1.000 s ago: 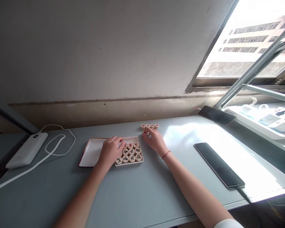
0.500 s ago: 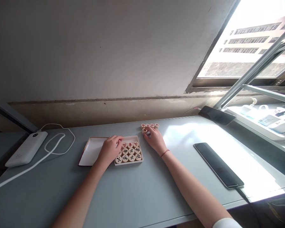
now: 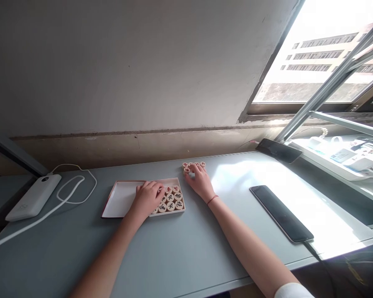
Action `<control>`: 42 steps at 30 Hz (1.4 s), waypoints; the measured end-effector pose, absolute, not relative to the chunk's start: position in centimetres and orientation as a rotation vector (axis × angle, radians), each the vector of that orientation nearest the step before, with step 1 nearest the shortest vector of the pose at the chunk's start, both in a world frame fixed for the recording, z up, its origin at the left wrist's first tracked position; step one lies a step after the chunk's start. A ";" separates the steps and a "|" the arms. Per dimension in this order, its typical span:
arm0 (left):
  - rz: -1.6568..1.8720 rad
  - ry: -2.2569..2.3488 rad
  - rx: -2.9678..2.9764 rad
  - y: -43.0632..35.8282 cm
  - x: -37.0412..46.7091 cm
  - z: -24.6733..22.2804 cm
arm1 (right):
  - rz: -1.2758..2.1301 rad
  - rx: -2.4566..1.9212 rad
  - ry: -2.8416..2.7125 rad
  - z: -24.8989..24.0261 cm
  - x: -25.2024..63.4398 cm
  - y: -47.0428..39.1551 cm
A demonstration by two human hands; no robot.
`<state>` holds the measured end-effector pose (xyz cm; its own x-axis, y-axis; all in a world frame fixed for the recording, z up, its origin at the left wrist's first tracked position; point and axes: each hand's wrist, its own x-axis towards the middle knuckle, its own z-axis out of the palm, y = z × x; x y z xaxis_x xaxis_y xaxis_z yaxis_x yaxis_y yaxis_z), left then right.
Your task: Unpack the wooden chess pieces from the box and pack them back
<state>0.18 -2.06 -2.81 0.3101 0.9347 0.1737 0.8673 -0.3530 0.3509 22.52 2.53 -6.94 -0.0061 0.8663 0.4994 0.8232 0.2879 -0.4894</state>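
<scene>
A shallow white box [image 3: 182, 203] holds rows of round wooden Chinese chess pieces [image 3: 170, 197] with red or black characters. My left hand [image 3: 147, 199] lies over the left part of this box, its fingers curled down onto a piece in the upper row; that piece is mostly covered. Near the desk's back edge, a short row of red-marked pieces [image 3: 202, 164] stands with one more piece [image 3: 186, 170] in front of its left end. My right hand [image 3: 199, 181] is beside that front piece, thumb and forefinger spread apart, with nothing visible between them.
The open box lid [image 3: 118, 200] lies left of the box. A white power bank [image 3: 34, 196] with a looping white cable is at far left. One phone [image 3: 281, 213] lies on the right; another phone [image 3: 278, 151] leans by the metal shelf frame near the window.
My left hand has shifted right, further over the box and onto the upper-row pieces. The right fingers have drawn slightly off the front piece, which now shows more fully.
</scene>
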 end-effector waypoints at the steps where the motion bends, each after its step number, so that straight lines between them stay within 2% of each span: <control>1: 0.533 1.654 2.373 -2.1 0.2 -2.8 | 0.039 -1.507 -1.796 -6.9 22.4 2.5; 7: 0.558 1.601 2.348 -2.0 -0.1 -2.6 | 0.026 -1.388 -1.824 -5.2 21.6 1.5; 16: 0.839 1.348 2.306 -1.1 -0.6 -2.7 | 0.236 -1.051 -2.186 -3.4 18.4 -1.2; 24: 0.887 1.296 2.207 -1.2 -0.5 -2.4 | 0.447 -1.033 -2.047 -3.6 17.4 -1.4; 28: 0.854 1.415 2.285 -1.0 -1.2 -2.2 | 0.482 -1.140 -1.826 -3.2 19.5 -0.1; 33: 0.659 1.609 2.463 -0.9 -2.0 -2.9 | 0.551 -1.554 -1.410 -3.8 24.0 2.2; 36: 0.581 1.600 2.472 -1.1 -2.1 -3.3 | 0.553 -1.700 -1.412 -4.8 25.5 2.9; 42: 0.497 1.602 2.358 -1.3 -1.8 -2.4 | 0.442 -1.657 -1.548 -5.9 25.1 3.0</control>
<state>-1.76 -1.28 -2.40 0.3386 0.9305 0.1396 0.8463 -0.3660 0.3871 25.11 3.01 -5.86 0.1871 0.9457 0.2657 0.6633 0.0779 -0.7443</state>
